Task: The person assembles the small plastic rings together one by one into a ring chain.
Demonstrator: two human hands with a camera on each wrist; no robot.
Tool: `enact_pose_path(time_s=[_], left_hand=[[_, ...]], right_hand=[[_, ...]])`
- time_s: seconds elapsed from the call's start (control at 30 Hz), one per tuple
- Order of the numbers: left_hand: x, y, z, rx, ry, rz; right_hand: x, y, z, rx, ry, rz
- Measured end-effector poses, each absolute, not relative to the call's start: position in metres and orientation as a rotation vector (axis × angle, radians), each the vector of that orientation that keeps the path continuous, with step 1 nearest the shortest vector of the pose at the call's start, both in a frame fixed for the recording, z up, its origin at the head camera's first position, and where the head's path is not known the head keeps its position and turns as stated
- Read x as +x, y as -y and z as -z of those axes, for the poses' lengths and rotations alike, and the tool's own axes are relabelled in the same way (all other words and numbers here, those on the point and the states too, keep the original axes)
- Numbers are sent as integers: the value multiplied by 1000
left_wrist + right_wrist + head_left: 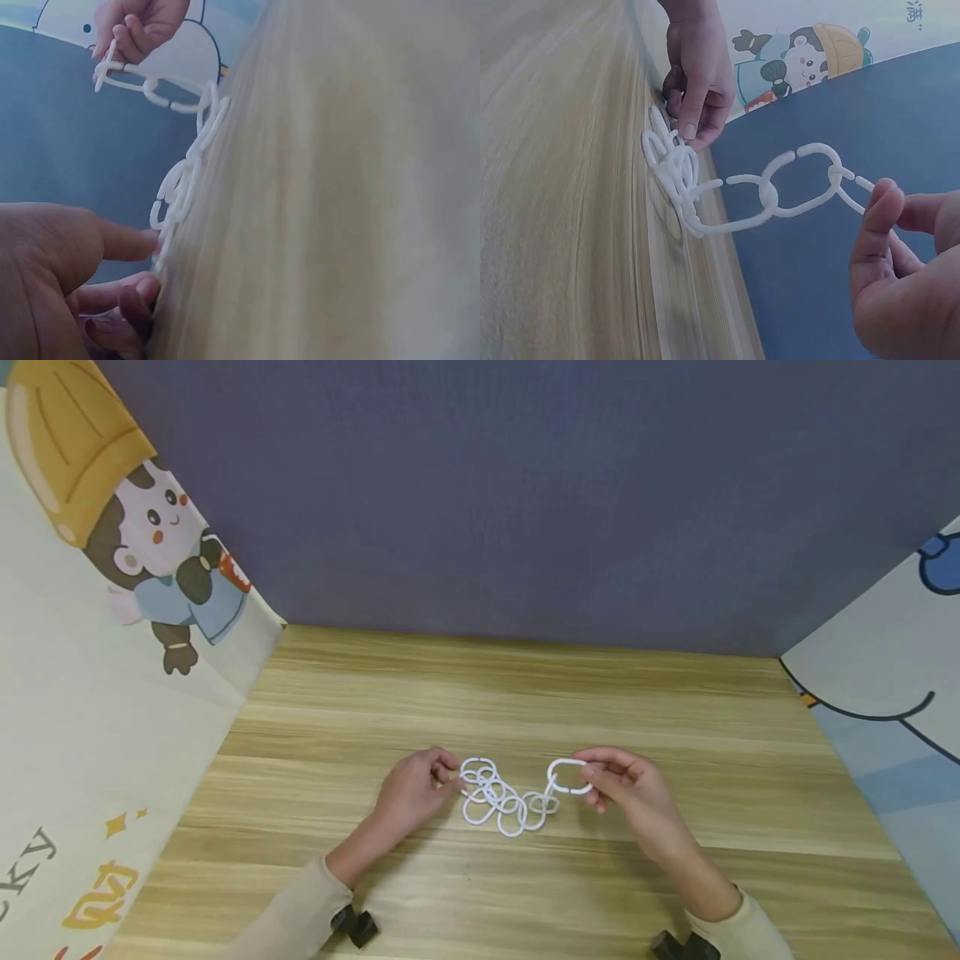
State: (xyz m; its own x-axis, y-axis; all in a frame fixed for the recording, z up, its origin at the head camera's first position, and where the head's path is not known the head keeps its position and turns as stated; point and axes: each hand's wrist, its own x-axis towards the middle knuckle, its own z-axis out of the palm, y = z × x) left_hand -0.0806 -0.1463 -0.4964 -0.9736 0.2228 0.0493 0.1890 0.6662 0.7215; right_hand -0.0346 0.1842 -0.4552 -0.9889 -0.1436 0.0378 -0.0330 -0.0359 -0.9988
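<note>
A chain of white plastic links [769, 199], each an oval with a small gap in its side, runs between the two hands. My right hand [630, 781] pinches the end link [570, 762] between thumb and fingers, holding it above the wood. From there a few links slope down to a loose heap [512, 834] on the tabletop. At the heap's left side is my left hand [408, 789], its thumb and fingertips pinching the edge of a link. Those fingertips partly hide that link in the left wrist view.
The wood-grain tabletop [525, 702] meets a dark blue-grey panel [517, 510] at the back. Cartoon-printed panels stand at the left [90, 718] and right [885, 652]. Black devices are worn at the left wrist [355, 927] and right wrist [682, 945].
</note>
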Motion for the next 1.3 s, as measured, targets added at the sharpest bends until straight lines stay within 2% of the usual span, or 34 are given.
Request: enact_pose_path(time_s=[0.57,0.97,1.3], left_hand=[[-85,155,505,487,-2875,-1195],[-69,157,479,414,-2868,-836],[-82,170,514,375,-2883,-829]], right_hand=[[-33,-191,455,-73,-2101,2263],[-34,-192,453,-36,-2116,2255],[-34,-195,453,-35,-2128,2232]])
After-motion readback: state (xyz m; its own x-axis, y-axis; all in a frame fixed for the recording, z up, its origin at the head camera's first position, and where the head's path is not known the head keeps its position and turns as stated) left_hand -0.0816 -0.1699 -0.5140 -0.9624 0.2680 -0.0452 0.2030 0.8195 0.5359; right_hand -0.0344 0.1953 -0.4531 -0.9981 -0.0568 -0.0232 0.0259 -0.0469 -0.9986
